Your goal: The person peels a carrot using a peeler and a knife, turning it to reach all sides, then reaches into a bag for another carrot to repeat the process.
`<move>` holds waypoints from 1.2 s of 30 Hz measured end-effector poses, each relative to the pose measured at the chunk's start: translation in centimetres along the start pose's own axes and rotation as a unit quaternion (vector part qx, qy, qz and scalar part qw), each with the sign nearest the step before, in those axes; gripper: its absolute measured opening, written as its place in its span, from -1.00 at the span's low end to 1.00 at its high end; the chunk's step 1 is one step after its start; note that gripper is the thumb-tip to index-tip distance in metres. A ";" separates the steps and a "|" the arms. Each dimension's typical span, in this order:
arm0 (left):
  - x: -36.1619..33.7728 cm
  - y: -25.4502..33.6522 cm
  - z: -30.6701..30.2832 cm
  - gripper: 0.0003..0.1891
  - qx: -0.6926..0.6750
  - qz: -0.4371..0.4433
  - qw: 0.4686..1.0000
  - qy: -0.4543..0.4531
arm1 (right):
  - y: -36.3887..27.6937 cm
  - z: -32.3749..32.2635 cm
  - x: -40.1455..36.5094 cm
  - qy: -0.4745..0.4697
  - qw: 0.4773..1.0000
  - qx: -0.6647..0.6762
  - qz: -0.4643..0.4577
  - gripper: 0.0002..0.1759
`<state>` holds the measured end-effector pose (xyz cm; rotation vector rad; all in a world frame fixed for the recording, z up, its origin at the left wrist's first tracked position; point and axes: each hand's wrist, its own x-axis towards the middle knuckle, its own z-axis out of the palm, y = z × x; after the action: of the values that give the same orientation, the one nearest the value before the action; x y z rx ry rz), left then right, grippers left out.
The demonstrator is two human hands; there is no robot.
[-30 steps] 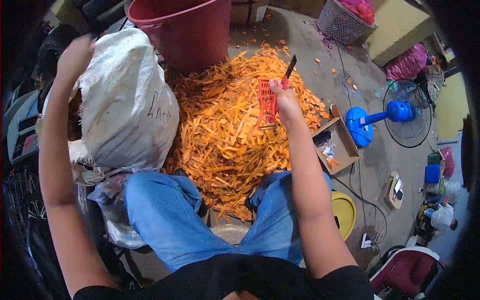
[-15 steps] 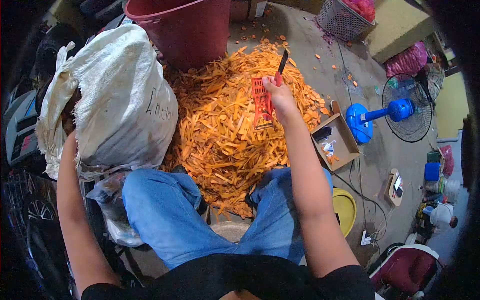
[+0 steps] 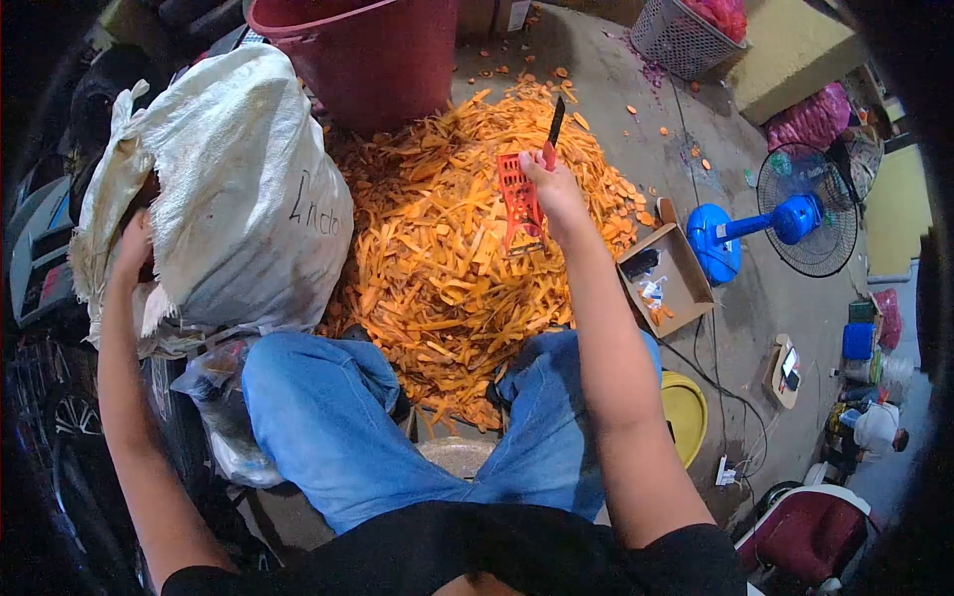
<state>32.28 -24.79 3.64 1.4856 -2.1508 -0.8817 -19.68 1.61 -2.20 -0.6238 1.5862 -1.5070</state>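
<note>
My right hand is closed around a red peeler with a perforated plastic body. A knife with a dark blade and red handle sticks up from the same grip. Both are above a large heap of orange peelings, which look like carrot. At the open mouth of a white woven sack is my left hand. Its fingers are partly hidden by the sack's frayed edge and shadow, so I cannot make out what they touch. Dark handwriting marks the sack's side.
Behind the heap stands a big red tub. To the right are a cardboard tray, a blue fan and a yellow-green lid or basin. Cables run along the floor. A plastic bag lies by my left knee.
My left hand has drawn up and partly out from inside the sack, so more of it shows at the opening. My right hand stays almost still with the peeler and knife.
</note>
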 end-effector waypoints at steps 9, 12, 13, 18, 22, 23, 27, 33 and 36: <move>-1.9 2.9 -1.4 -0.50 -0.073 -0.237 0.967 -0.060 | 0.4 0.0 0.2 -0.005 1.000 0.000 0.001 -0.81; -2.4 0.4 -2.3 -0.52 0.215 -0.199 0.947 -0.134 | -0.4 0.2 -0.4 0.000 1.000 0.000 0.018 -0.80; -2.6 -0.3 -2.2 -0.52 0.287 -0.184 0.928 -0.152 | -0.4 0.2 -0.5 0.005 0.999 -0.024 0.022 -0.80; -3.3 -2.1 -1.6 -0.55 0.402 -0.144 0.887 -0.178 | 0.5 0.1 0.2 -0.006 0.997 -0.071 0.012 -0.80; -3.1 -2.9 -1.4 -0.56 0.424 -0.126 0.879 -0.176 | -0.1 0.2 -0.3 -0.011 0.998 -0.059 0.032 -0.81; -3.0 -3.1 -1.2 -0.56 0.430 -0.125 0.877 -0.174 | -0.1 0.1 -0.2 -0.010 0.998 -0.060 0.031 -0.81; -2.8 -4.1 -0.5 -0.56 0.453 -0.127 0.866 -0.170 | -0.5 0.1 -0.6 -0.018 0.997 -0.073 0.015 -0.81; -2.8 -4.7 -2.0 -0.57 0.451 -0.125 0.870 -0.154 | -0.2 -0.1 -0.5 -0.032 0.996 -0.085 0.012 -0.81; -3.8 5.7 -2.3 -0.59 0.479 -0.187 0.850 -0.116 | -0.2 0.0 -0.5 -0.031 0.997 -0.070 0.005 -0.80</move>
<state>31.20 -20.48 9.32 2.4170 -2.7007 0.0130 -19.44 2.03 -1.89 -0.7331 1.6538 -1.3655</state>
